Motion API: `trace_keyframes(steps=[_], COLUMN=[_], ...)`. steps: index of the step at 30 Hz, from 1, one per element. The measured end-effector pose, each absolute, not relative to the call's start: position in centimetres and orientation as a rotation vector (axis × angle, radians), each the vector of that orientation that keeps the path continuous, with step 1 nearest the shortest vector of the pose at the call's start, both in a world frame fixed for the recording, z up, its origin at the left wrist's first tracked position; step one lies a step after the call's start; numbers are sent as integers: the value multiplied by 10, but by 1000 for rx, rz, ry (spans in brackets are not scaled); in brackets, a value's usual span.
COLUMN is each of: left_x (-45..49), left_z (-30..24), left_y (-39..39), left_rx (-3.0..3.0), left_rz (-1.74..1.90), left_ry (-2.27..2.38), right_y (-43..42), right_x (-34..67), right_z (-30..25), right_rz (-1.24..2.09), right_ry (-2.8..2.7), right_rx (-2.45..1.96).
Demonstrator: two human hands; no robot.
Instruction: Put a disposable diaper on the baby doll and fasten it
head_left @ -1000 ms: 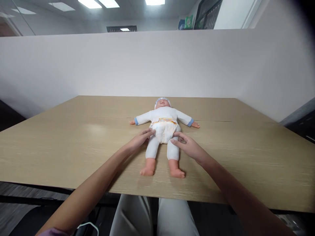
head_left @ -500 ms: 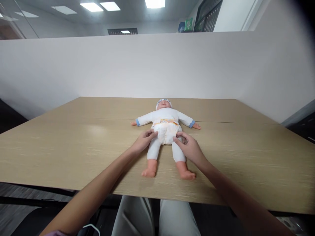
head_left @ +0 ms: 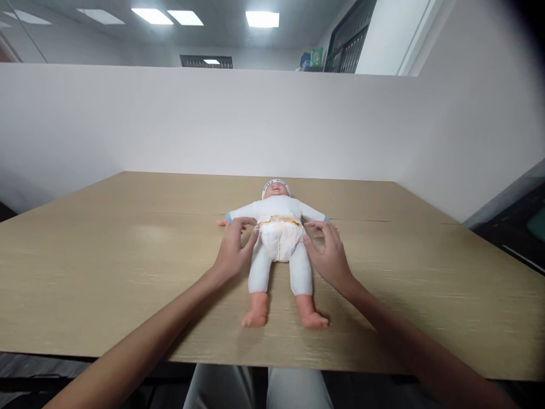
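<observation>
A baby doll [head_left: 276, 205] in a white suit with blue cuffs and a printed headband lies on its back, feet towards me. Round its hips sits a white diaper [head_left: 279, 241] with an orange-patterned waistband. My left hand [head_left: 235, 245] is at the diaper's left side, thumb and fingers apart, fingertips close to the waist edge. On the opposite side, my right hand [head_left: 327, 250] has its fingers spread in the same way, the thumb against or just beside the diaper. Whether the fingertips touch the diaper, I cannot tell. My right hand partly covers one of the doll's hands.
The doll lies on a wooden table [head_left: 170, 272] with a thin seam across it. A white partition wall [head_left: 213, 122] stands behind the table and continues along the right. Dark furniture [head_left: 511, 221] is at the right edge. My legs [head_left: 298, 389] are under the table's front edge.
Both hands have moved from the diaper's leg edges up towards its waist, and their fingers have opened from a pinch. The view has shifted slightly; the doll still lies in the same pose.
</observation>
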State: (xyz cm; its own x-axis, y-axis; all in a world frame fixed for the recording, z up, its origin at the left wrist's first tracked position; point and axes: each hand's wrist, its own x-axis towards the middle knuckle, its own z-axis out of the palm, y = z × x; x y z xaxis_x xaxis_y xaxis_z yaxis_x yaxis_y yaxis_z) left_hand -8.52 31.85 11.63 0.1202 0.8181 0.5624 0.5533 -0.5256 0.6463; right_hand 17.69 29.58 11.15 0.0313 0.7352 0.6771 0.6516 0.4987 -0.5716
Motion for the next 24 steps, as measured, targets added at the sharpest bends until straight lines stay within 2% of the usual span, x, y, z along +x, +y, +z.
trace_keyframes(steps=[7,15,24], left_x=[-89,-94,-94], left_z=[108,95,98], left_y=[346,351,355], left_rx=[2527,2582,2623], left_rz=[1175,986,972], left_ry=[957,914,912], right_y=[328,329,334], right_x=[188,198,201], right_z=[99,90,95], right_rz=[136,182,107], right_ry=[-1975,-2189,-2233], right_rx=[-1013,-993,-973])
